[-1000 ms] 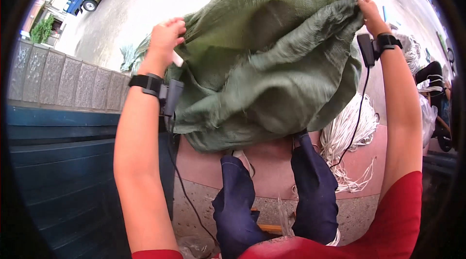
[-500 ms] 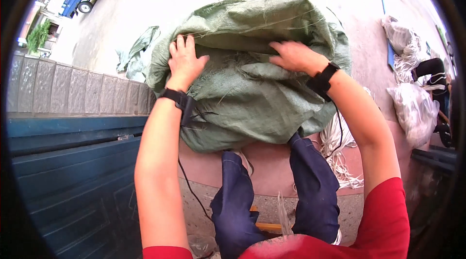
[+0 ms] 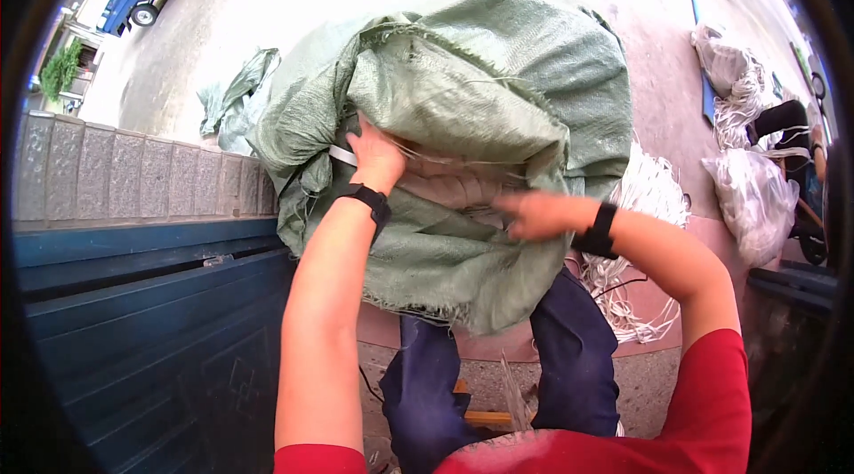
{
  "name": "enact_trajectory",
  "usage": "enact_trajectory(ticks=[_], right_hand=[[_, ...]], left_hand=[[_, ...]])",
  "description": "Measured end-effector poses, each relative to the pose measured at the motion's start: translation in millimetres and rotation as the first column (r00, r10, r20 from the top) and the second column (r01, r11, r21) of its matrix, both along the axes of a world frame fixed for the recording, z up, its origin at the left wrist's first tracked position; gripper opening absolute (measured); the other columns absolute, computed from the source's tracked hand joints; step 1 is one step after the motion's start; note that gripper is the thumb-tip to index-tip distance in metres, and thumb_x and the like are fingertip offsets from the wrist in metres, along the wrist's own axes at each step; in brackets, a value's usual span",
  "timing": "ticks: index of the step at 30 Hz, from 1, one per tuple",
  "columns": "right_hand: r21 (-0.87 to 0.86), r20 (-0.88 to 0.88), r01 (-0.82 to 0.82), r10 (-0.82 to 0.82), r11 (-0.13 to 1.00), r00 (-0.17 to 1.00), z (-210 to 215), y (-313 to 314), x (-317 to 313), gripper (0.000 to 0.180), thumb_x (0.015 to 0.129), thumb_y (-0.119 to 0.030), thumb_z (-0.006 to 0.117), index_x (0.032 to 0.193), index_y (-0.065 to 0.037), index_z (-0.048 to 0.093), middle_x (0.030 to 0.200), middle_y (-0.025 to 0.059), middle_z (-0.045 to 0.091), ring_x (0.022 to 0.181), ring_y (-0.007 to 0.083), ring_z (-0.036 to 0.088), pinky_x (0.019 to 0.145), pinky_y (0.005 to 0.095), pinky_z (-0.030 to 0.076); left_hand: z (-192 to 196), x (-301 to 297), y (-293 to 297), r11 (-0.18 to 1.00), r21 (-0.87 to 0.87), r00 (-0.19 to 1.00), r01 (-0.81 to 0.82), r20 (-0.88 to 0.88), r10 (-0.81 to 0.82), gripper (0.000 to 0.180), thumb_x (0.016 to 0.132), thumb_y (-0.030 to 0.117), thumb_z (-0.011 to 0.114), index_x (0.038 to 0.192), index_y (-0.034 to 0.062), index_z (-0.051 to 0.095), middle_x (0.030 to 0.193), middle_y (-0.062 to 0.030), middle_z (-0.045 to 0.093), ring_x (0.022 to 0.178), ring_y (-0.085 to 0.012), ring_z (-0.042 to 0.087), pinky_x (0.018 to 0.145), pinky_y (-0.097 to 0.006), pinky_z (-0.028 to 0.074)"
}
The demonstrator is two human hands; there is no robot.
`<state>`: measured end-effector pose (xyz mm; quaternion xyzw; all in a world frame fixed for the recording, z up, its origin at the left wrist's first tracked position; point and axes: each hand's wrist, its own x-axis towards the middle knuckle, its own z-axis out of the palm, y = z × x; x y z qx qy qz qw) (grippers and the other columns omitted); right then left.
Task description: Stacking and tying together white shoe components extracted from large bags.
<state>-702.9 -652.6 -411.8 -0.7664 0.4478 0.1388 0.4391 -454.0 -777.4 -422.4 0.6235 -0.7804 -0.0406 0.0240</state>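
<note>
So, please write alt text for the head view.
A bare left hand and a blurred right hand are at the mouth of a rumpled green woven sack. White cords lie to its right, dark blue panels to its left.

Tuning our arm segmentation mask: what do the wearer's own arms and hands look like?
Short red sleeves: left sleeve, right sleeve. Forearms are bare below them. Left hand and right hand have no gloves; the right is blurred. Each wrist wears a black band: left band, right band. A thin black cable shows below the right wrist; its connection is unclear.
</note>
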Motion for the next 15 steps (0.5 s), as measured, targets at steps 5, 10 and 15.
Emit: enact_trajectory(ticks=[5, 10, 15], right_hand=[[0.256, 0.157, 0.725, -0.768, 0.639, 0.621, 48, -85, -47, 0.064, 0.076, -0.031, 0.060, 0.127, -0.003, 0.032, 0.107, 0.0124, 0.051, 0.086, 0.0236, 0.055, 0.051, 0.0320, 0.053], [0.226, 0.598, 0.947, -0.800, 0.228, 0.051, 93, -166, -129, 0.048, 0.078, -0.039, 0.055, 0.111, -0.005, 0.050, 0.115, 0.0061, 0.045, 0.102, 0.0203, 0.042, 0.084, 0.0482, 0.036], [-0.775, 0.141, 0.384, -0.455, 0.501, 0.879, 54, -166, -84, 0.022, 0.070, -0.023, 0.052, 0.072, -0.003, 0.062, 0.075, 0.0193, 0.058, 0.073, 0.0337, 0.056, 0.066, 0.0410, 0.045]], left_hand=[[18, 49, -34, 0.985, 0.030, 0.984, 0.173, -0.041, -0.171, 0.017, 0.072, 0.007, 0.047, 0.085, 0.0066, 0.059, 0.090, -0.0128, 0.058, 0.087, -0.0321, 0.053, 0.074, -0.040, 0.044], [116, 100, -86, 0.892, 0.424, 0.274, 0.154, -0.886, 0.374, 0.015, 0.074, 0.002, 0.048, 0.087, 0.0008, 0.057, 0.084, -0.0104, 0.058, 0.074, -0.0213, 0.056, 0.069, -0.033, 0.047], [87, 102, -82, 0.836, 0.441, 0.249, -0.327, -0.813, 0.526, 0.017, 0.071, 0.002, 0.049, 0.086, -0.0005, 0.058, 0.075, -0.0055, 0.057, 0.067, -0.0141, 0.053, 0.058, -0.028, 0.043]])
